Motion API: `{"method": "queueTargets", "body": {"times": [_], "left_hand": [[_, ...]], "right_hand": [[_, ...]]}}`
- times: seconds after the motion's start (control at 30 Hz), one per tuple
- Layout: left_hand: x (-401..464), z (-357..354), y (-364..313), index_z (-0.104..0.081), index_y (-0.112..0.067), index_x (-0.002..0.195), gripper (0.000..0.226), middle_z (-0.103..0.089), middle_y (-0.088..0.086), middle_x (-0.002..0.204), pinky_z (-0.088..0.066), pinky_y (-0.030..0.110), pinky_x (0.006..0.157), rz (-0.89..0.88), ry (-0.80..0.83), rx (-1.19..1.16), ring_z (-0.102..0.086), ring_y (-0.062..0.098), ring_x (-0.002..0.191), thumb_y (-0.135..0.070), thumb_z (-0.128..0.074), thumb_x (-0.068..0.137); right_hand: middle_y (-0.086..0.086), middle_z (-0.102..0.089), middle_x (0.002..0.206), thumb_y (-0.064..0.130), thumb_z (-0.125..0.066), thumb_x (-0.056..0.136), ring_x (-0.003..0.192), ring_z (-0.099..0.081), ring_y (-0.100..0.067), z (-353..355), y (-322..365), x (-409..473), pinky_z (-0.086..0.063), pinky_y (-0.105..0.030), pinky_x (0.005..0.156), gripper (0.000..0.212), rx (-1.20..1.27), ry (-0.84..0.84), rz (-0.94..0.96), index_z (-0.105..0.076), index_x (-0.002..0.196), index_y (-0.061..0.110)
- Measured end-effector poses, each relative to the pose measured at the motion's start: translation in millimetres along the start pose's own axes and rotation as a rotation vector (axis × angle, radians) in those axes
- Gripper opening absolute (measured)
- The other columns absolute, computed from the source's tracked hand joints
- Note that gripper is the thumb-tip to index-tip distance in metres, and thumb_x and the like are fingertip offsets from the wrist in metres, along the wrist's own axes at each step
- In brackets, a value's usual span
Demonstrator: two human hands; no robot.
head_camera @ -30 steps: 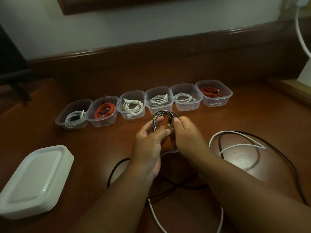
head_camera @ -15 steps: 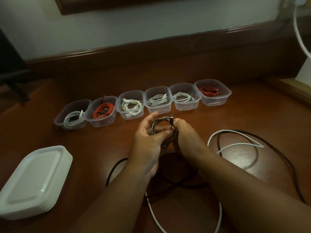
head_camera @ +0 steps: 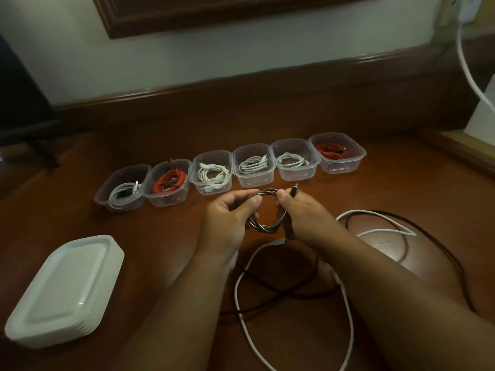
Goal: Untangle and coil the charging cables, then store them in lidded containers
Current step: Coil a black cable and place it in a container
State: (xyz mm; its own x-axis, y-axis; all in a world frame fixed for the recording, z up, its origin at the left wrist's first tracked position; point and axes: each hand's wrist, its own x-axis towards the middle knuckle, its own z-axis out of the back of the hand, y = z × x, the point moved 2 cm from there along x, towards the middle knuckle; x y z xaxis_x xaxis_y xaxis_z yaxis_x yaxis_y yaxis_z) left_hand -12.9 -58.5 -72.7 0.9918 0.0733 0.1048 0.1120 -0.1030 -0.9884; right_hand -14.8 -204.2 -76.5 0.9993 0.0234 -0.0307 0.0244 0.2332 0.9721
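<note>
A dark braided cable (head_camera: 265, 226) is wound into a small coil held above the wooden table. My left hand (head_camera: 227, 218) grips the coil's left side. My right hand (head_camera: 300, 215) grips its right side, and the cable's plug end (head_camera: 294, 190) sticks up past the thumb. Behind the hands stands a row of several clear containers (head_camera: 253, 176) without lids, each holding a coiled white or red cable. A stack of white lids (head_camera: 64, 290) lies at the left front. Loose white cable (head_camera: 345, 314) and black cable (head_camera: 434, 242) sprawl on the table under my forearms.
The table's raised wooden back edge (head_camera: 241, 100) runs behind the containers. A white cord (head_camera: 468, 73) hangs from a wall socket at the upper right beside a white box (head_camera: 484, 119). A dark chair (head_camera: 18, 111) stands at the far left.
The coil has spread from a tight bundle between my hands into an open ring. The plug end now pokes up by my right thumb.
</note>
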Motion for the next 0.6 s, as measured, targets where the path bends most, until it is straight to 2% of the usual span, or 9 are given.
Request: {"method": "queueTargets", "body": {"times": [0.07,0.17,0.3,0.4,0.47,0.53,0.6], "left_hand": [[0,-2,1,-0.074,-0.014,0.086,0.016,-0.067,-0.003,0.066,-0.05,0.02,0.061,0.063,-0.002,-0.078,-0.058,0.007,0.06,0.001,-0.068,0.087],[-1,-4,3,-0.074,-0.012,0.086,0.012,-0.065,0.0,0.067,-0.048,0.019,0.06,0.139,-0.05,-0.169,-0.056,0.009,0.061,-0.002,-0.068,0.087],[-3,-3,5,-0.073,-0.013,0.087,0.009,-0.065,0.0,0.07,-0.05,0.021,0.063,0.158,-0.095,-0.197,-0.057,0.009,0.063,-0.005,-0.068,0.089],[-3,-2,4,-0.073,-0.015,0.086,0.01,-0.068,-0.001,0.072,-0.05,0.023,0.063,0.149,-0.112,-0.152,-0.059,0.01,0.065,-0.007,-0.068,0.09],[0,-3,-1,-0.073,-0.016,0.087,0.01,-0.068,-0.001,0.074,-0.05,0.025,0.062,0.171,-0.103,-0.141,-0.06,0.011,0.067,-0.009,-0.068,0.091],[7,-6,-10,-0.071,-0.015,0.088,0.009,-0.068,0.001,0.077,-0.052,0.024,0.058,0.191,-0.084,-0.136,-0.061,0.012,0.07,-0.01,-0.066,0.093],[20,-6,-21,-0.07,-0.016,0.089,0.01,-0.069,0.002,0.083,-0.053,0.023,0.056,0.18,-0.061,-0.105,-0.064,0.013,0.077,-0.011,-0.063,0.095]], "right_hand": [[0.003,-0.053,0.073,0.04,-0.039,0.104,0.067,-0.047,-0.013,-1,-2,2,-0.039,-0.037,0.072,0.032,0.045,-0.013,-0.029,-0.057,0.086,0.021],[0.005,-0.052,0.064,0.039,-0.045,0.103,0.061,-0.046,-0.013,-3,-6,2,-0.037,-0.033,0.063,0.029,0.091,-0.038,-0.059,-0.061,0.086,0.021],[0.006,-0.056,0.056,0.033,-0.061,0.096,0.058,-0.05,-0.013,-3,-6,-3,-0.044,-0.032,0.06,0.018,0.15,-0.122,0.018,-0.069,0.089,0.019],[0.005,-0.065,0.067,0.026,-0.071,0.09,0.056,-0.057,-0.003,0,2,-5,-0.048,-0.02,0.054,0.004,0.127,-0.217,0.134,-0.069,0.09,0.022],[0.003,-0.07,0.076,0.025,-0.072,0.088,0.059,-0.062,0.0,5,12,-3,-0.047,-0.015,0.054,0.009,0.078,-0.222,0.179,-0.071,0.095,0.02],[0.001,-0.072,0.083,0.026,-0.072,0.089,0.072,-0.067,-0.005,12,24,5,-0.051,-0.019,0.06,0.012,-0.012,-0.213,0.224,-0.073,0.098,0.019],[0.002,-0.072,0.084,0.025,-0.07,0.09,0.079,-0.068,-0.01,18,39,18,-0.054,-0.025,0.067,0.005,-0.107,-0.202,0.289,-0.072,0.094,0.023]]}}
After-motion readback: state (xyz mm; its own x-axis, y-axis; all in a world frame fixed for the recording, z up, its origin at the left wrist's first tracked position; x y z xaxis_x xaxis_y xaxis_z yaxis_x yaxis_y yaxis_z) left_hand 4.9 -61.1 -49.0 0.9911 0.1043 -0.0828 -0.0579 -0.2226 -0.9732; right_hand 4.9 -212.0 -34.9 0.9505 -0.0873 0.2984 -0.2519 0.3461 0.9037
